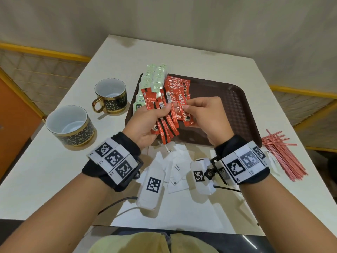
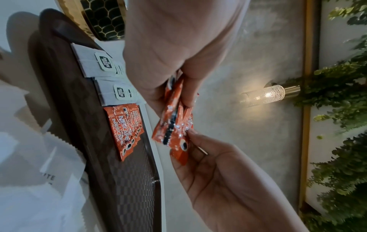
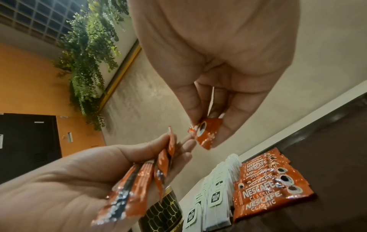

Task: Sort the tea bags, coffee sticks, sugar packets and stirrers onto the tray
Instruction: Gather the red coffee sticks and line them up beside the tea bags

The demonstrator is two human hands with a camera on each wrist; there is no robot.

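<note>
Dim, warm light — edges warped

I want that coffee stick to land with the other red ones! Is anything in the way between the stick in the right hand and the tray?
Nothing visible blocks it. The right hand pinches one coffee stick just above the tray, with the stacked coffee sticks lying right behind it.

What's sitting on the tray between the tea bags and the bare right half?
A row of red coffee sticks lies on the tray, right beside the tea bags; the head and right wrist views show it.
</note>
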